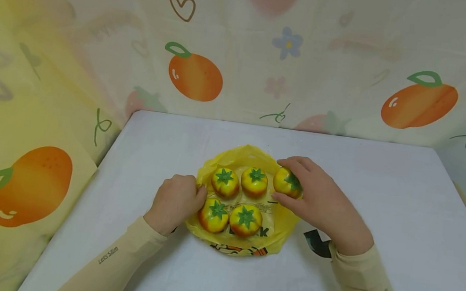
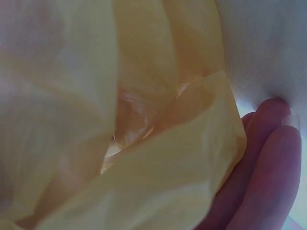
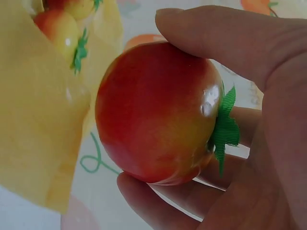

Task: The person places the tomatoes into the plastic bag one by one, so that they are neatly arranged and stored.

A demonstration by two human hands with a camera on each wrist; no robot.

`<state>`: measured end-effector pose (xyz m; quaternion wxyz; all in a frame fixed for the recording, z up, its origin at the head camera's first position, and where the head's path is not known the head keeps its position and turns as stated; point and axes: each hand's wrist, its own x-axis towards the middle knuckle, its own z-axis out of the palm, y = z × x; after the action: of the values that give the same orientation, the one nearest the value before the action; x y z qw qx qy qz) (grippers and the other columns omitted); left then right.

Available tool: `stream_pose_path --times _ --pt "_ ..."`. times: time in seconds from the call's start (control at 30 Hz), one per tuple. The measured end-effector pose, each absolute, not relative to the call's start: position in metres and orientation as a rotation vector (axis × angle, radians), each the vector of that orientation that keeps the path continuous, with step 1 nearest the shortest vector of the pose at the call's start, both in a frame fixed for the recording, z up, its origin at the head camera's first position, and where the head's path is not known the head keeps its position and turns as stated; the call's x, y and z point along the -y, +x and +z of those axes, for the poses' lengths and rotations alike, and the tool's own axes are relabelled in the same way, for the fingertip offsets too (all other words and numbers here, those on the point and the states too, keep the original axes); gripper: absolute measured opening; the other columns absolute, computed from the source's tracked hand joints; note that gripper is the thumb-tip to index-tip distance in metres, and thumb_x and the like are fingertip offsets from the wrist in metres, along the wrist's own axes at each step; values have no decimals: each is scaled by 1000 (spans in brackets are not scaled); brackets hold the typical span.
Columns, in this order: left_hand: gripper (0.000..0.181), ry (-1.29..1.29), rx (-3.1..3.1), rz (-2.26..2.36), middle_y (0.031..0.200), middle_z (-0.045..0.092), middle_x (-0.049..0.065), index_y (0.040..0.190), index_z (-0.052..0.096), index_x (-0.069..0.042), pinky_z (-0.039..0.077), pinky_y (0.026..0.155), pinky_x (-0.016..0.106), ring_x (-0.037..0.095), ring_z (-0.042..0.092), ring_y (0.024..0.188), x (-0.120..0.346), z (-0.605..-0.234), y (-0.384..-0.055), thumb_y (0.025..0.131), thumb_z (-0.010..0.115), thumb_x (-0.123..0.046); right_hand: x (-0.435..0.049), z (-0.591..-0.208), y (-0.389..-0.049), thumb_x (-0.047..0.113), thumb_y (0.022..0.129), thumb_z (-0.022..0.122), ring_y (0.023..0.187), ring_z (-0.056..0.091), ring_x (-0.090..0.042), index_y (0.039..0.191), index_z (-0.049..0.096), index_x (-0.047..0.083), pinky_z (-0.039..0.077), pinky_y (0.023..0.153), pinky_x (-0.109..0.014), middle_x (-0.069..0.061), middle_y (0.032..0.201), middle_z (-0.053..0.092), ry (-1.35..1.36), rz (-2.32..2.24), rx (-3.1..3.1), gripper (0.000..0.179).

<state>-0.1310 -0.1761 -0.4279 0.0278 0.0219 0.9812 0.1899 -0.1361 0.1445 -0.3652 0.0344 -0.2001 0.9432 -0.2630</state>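
Observation:
A yellow plastic bag (image 1: 246,154) lies spread on the table, its printed side partly visible. On it sit several shiny yellow-orange toy tomatoes (image 1: 246,220) with green star-shaped leaves. My left hand (image 1: 176,202) grips the bag's left edge; in the left wrist view its fingers (image 2: 273,167) are behind the thin yellow plastic. Above the bag's right side, my right hand (image 1: 324,200) holds another toy tomato (image 3: 158,115) between thumb and fingers. Its leaf faces the palm in the right wrist view, and its side shows red.
The table (image 1: 407,192) has a white cover. A black printed mark (image 1: 317,243) shows beside the right wrist. Behind the table hangs a cloth backdrop (image 1: 248,38) with fruit, hearts and flowers; a similar yellowish cloth (image 1: 77,124) stands along the left.

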Motion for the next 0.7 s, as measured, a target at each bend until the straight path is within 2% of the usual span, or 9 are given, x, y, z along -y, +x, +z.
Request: stream_pose_path --times 0.2,0.7 --pt "41 79 -3040 581 58 45 0 62 52 -11 36 43 27 19 50 47 177 -429 -132 100 60 -24 -134 -370 -135 39 94 83 138 58 -30 152 56 15 51 117 -57 -6 156 54 -652 -773 -2862 69" --pt "42 78 -3036 565 58 44 0 61 51 -11 36 43 27 20 49 47 177 -430 -133 100 59 -24 -119 -383 -135 36 90 88 135 60 -31 151 59 15 52 116 -56 -9 154 57 -656 -686 -2795 71"
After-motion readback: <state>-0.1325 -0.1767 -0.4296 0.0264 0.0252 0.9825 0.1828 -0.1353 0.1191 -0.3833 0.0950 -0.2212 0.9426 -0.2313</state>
